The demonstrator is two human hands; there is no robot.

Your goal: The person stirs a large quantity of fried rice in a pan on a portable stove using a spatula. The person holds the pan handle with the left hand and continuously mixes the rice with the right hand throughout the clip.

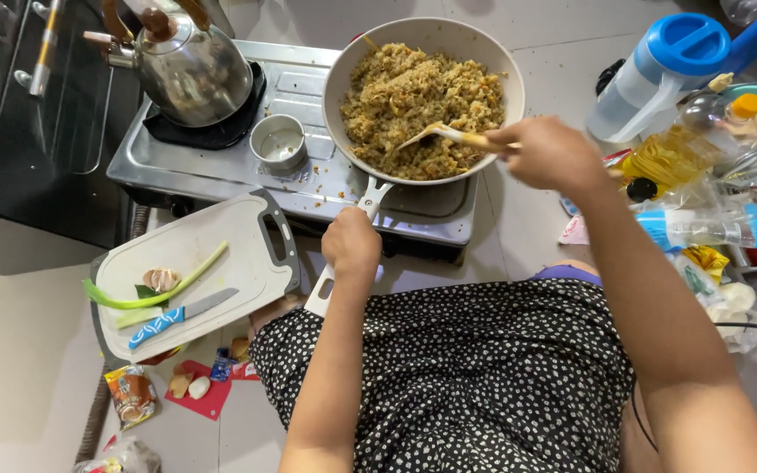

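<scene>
**Stirring a Full Pan of Rice on the Little Stove**

The white pan sits on the right burner of the silver stove. It is heaped with brown fried rice.

The left hand is closed tight around the pan's white handle. The handle is the pan's long part. It runs from the bowl down toward 7 o'clock, pointing at the person's lap.

The right hand is closed around a wooden spatula. The spatula lies almost flat. Its handle is at 3 o'clock and its tip points to 9 o'clock, dug into the rice near the close edge of the pan.

What could go wrong? The rice is piled high, so a big push with the spatula could tip some over the rim onto the stove. If the left hand let go, the pan could slide or turn on the burner.

At 9 o'clock from the pan stands a small metal cup, and past it, toward 10 o'clock, a shiny kettle. A bump from the pan could knock the cup. At 8 o'clock lies a white cutting board with a blue-handled knife, a green stalk and garlic. Bottles and packets crowd the floor at 3 o'clock, near the right elbow.
</scene>
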